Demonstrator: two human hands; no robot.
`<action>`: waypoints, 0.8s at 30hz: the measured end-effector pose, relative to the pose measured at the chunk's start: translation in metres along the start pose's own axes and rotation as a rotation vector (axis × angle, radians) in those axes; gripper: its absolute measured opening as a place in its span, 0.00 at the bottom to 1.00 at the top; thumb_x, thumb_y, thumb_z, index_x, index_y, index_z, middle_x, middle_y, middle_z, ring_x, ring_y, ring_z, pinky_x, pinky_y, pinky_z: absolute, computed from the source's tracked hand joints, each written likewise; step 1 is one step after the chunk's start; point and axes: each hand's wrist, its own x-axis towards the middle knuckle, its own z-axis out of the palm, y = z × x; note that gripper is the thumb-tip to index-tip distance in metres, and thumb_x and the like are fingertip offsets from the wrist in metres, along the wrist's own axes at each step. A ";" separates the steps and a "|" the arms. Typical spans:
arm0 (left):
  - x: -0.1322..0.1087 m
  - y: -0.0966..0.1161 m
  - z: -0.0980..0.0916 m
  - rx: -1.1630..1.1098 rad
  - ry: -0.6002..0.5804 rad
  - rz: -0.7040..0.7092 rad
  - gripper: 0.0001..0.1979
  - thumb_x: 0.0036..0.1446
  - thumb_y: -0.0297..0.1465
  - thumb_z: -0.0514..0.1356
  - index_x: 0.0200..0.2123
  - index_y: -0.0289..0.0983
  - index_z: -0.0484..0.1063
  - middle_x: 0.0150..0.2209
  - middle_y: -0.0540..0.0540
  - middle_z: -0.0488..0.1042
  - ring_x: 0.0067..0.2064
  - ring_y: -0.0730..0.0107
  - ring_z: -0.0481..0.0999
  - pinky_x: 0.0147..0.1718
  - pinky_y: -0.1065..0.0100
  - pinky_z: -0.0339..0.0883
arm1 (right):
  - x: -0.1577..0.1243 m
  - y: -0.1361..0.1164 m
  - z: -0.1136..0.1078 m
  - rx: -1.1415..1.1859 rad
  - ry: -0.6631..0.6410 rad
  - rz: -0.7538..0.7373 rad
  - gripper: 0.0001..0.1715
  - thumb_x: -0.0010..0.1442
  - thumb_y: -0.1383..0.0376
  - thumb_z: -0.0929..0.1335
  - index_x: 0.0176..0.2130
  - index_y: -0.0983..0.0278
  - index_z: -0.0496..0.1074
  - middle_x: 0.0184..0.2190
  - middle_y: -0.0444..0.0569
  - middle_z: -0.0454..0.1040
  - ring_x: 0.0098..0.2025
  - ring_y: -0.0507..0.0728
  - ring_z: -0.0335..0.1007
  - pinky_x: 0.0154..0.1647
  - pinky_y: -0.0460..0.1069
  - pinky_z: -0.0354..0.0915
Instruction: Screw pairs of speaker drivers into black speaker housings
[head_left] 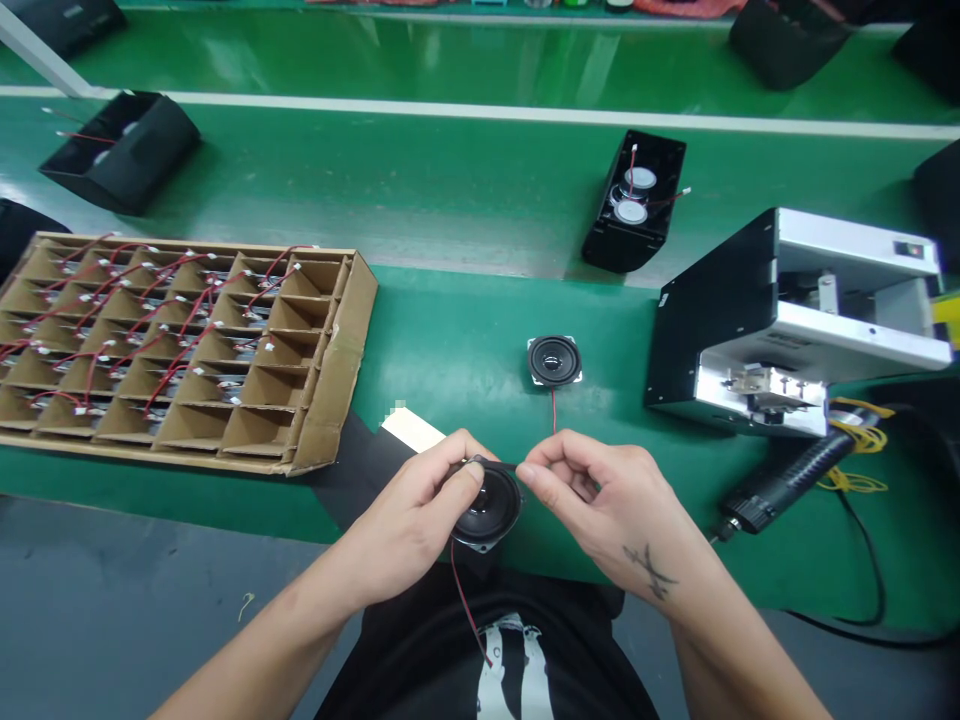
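Note:
My left hand (416,515) is closed around a small round black speaker (489,507), held just above my lap at the table's near edge. A red and black wire (466,600) hangs down from it. My right hand (600,505) pinches a thin dark strip or wire at the speaker's upper rim, thumb and forefinger pressed together. A second small speaker (554,360) with a red lead lies on the green table a little beyond my hands.
A cardboard divider tray (330,385) holding several wired speakers sits at the left. A metal and black machine (795,320) stands at the right, with a black electric screwdriver (787,480) in front. A black enclosure (637,200) lies beyond the white line.

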 end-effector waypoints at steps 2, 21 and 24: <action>0.001 -0.001 0.001 -0.009 0.000 0.011 0.14 0.74 0.40 0.52 0.42 0.41 0.74 0.41 0.50 0.78 0.43 0.67 0.74 0.43 0.67 0.67 | 0.000 0.001 0.001 -0.002 -0.003 0.002 0.13 0.70 0.56 0.70 0.34 0.58 0.76 0.18 0.34 0.65 0.21 0.48 0.54 0.23 0.47 0.51; 0.007 -0.007 0.006 -0.058 0.078 0.069 0.11 0.72 0.39 0.55 0.40 0.40 0.72 0.45 0.48 0.78 0.47 0.65 0.75 0.43 0.66 0.68 | -0.005 0.003 0.006 0.040 0.012 0.046 0.15 0.71 0.55 0.69 0.34 0.59 0.74 0.20 0.36 0.66 0.23 0.49 0.57 0.26 0.48 0.54; 0.008 -0.007 0.007 -0.074 0.081 0.068 0.11 0.72 0.38 0.56 0.39 0.40 0.72 0.44 0.48 0.78 0.47 0.65 0.75 0.45 0.65 0.68 | -0.005 0.002 0.006 0.054 0.028 0.048 0.15 0.70 0.56 0.69 0.33 0.59 0.74 0.20 0.36 0.66 0.23 0.50 0.57 0.26 0.48 0.55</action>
